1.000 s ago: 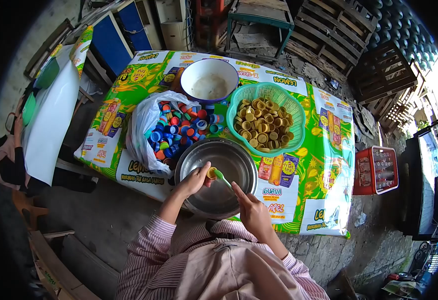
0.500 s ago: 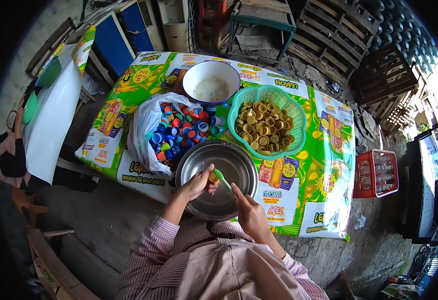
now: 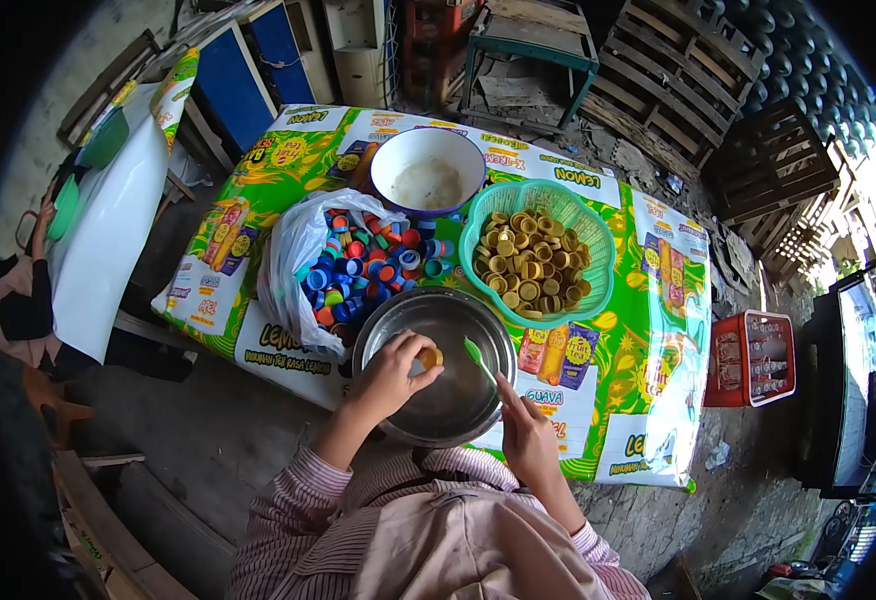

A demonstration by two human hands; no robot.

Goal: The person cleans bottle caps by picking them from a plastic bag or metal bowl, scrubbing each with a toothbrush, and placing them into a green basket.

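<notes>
My left hand pinches a yellow-brown bottle cap over the steel bowl. In my right hand is the handle of a small green spoon, its head above the bowl's right half. Behind the steel bowl stands a turquoise plastic basket with many similar yellow-brown caps. To its left, an open clear plastic bag holds blue, red and green bottle caps. A white enamel bowl with a dark blue rim sits at the back, with some pale residue inside.
A bright printed cloth covers the table. On the floor at right is a red crate of glasses or bottles. Another person is at a white-covered table on the left. Wooden pallets lean at the back.
My hands have moved apart. The spoon has come away from the cap and shifted right, while my left hand has turned palm down with the cap.
</notes>
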